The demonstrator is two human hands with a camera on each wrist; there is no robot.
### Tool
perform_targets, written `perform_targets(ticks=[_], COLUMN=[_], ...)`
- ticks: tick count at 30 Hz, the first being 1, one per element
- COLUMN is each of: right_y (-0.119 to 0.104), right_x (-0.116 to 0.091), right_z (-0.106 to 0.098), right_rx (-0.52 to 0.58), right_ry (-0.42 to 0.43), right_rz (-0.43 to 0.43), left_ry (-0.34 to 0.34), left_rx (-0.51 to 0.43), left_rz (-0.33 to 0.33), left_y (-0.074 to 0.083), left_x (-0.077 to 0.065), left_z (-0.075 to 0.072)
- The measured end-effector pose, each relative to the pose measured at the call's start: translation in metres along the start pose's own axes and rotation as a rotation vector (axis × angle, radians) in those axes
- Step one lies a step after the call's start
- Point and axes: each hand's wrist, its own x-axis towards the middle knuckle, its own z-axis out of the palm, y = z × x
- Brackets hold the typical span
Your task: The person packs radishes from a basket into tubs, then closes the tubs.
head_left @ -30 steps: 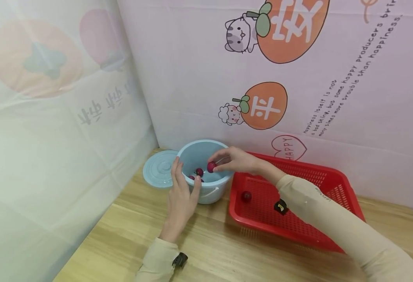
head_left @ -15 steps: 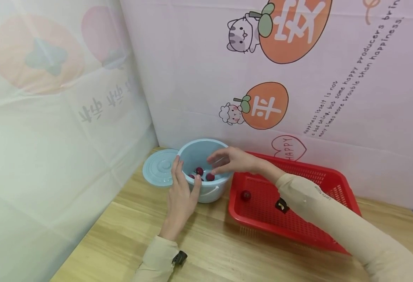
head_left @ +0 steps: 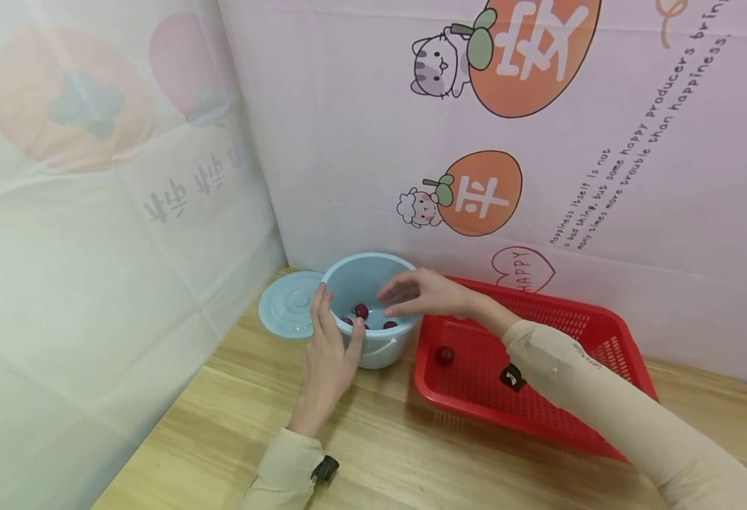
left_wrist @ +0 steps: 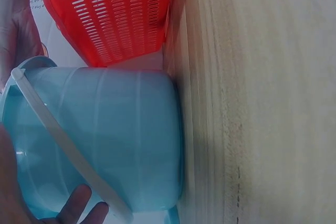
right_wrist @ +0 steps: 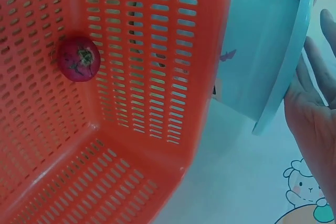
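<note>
A light blue bucket [head_left: 354, 280] with a white handle [left_wrist: 73, 153] stands upright. Several small, round, dark-red fruits [head_left: 361, 311] lie at its bottom; some are partly hidden by the front rim. My left hand [head_left: 328, 358] rests on the bucket's near left side, fingers along the outer wall and thumb by the front rim. Over the right part of the opening is my right hand [head_left: 430, 294], fingers apart with nothing between them. One more fruit [right_wrist: 79, 59], with a green stem end, sits in the red basket [right_wrist: 202, 103] to the right.
A light blue lid [head_left: 290, 304] lies left of the bucket on the wooden table [head_left: 373, 439]. Close behind rises a printed cloth wall [head_left: 341, 142], and another cloth [head_left: 61, 283] hangs on the left. The basket's rim comes close to the bucket under my right forearm.
My right hand has let go of a fruit, which dropped into the bucket and rolled slightly right toward the front wall. My left hand has stayed on the bucket.
</note>
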Motion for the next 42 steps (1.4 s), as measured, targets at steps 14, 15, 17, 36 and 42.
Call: perform_targets(ticks=[14, 15, 17, 36, 42], right_y=[0.013, 0.013, 0.014, 0.03, 0.029], right_x=[-0.009, -0.009, -0.008, -0.02, -0.017], right_z=[0.005, 0.005, 0.006, 0.009, 0.012], right_rx=[0.126, 0.134, 0.149, 0.242, 0.214], right_ry=[0.131, 0.135, 0.142, 0.235, 0.251], right_rz=[0.001, 0.002, 0.001, -0.052, -0.062], left_ry=[0.018, 0.02, 0.018, 0.024, 0.039], left_rx=[0.01, 0.008, 0.007, 0.008, 0.011], left_rz=[0.002, 0.001, -0.003, -0.004, 0.002], left_y=[0.0, 0.0, 0.0, 0.001, -0.001], left_x=[-0.001, -0.001, -0.001, -0.002, -0.001], left_z=[0.003, 0.003, 0.003, 0.008, 0.005])
